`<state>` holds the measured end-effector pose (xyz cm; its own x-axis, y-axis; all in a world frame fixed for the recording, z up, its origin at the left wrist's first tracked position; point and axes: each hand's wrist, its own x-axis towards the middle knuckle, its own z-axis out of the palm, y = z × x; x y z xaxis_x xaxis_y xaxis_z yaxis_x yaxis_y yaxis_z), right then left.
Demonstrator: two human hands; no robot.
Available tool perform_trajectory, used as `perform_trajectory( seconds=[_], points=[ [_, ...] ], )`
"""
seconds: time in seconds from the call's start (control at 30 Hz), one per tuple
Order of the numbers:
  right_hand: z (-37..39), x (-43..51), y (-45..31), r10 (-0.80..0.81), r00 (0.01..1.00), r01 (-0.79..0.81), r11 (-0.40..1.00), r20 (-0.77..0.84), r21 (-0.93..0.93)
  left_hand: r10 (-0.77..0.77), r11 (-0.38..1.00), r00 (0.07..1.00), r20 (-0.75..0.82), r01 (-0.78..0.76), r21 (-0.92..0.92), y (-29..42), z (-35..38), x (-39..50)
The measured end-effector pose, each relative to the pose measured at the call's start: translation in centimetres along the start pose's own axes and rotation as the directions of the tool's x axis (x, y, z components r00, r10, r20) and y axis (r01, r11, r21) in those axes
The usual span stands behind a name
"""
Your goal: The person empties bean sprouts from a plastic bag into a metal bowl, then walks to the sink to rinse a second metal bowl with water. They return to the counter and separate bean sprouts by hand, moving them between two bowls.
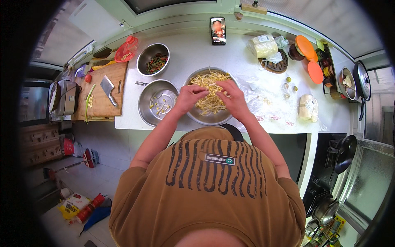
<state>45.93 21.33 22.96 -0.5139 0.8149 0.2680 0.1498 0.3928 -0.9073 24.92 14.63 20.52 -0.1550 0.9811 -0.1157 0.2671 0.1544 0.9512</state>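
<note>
Both of my hands are over a stainless steel bowl (193, 119) heaped with yellow-headed bean sprouts (209, 81). The fingertips of my left hand (191, 95) are pinched together at the heap's left side; whether a sprout is between them is too fine to tell. On the right side my right hand (233, 97) has its fingers curled at the sprouts, their hold unclear. Just left stands a steel pan (145, 108) with a handle and a few loose sprouts (162, 106) inside. Behind it, another steel bowl (142, 66) holds red and green chili peppers (156, 64).
At left, a wooden cutting board (108, 72) carries a cleaver (108, 88), a green onion (89, 98) and garlic cloves (90, 101). Clear plastic bags (256, 95) lie right of the sprouts. A phone (218, 31) stands at the back. Wrapped packages (308, 107) are farther right.
</note>
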Motion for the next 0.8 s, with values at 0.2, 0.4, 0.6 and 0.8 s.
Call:
perform_trajectory(
  seconds=[0.2, 0.4, 0.6, 0.8],
  points=[
    [1.2, -0.1, 1.3, -0.198, 0.954, 0.246, 0.947, 0.226, -0.208, 0.028, 0.993, 0.995, 0.093, -0.038, 0.114, 0.7, 0.5, -1.5],
    [2.2, -2.1, 1.7, -0.018, 0.981, 0.032, 0.997, 0.194, -0.070, -0.025, 0.991, 0.987, 0.157, 0.004, 0.136, -0.6, 0.8, -3.1],
    [-1.8, -2.2, 3.7, 0.074, 0.972, -0.092, 0.993, -0.221, -0.071, 0.029, 0.985, 0.990, -0.139, -0.004, 0.172, -2.8, -2.7, -4.7],
    [-7.4, -4.2, 8.7, -0.142, 0.976, -0.057, 0.567, -0.166, -0.822, 0.029, 0.339, 0.944, -0.328, 0.300, 0.892, -9.8, -8.4, -7.4]
  ],
)
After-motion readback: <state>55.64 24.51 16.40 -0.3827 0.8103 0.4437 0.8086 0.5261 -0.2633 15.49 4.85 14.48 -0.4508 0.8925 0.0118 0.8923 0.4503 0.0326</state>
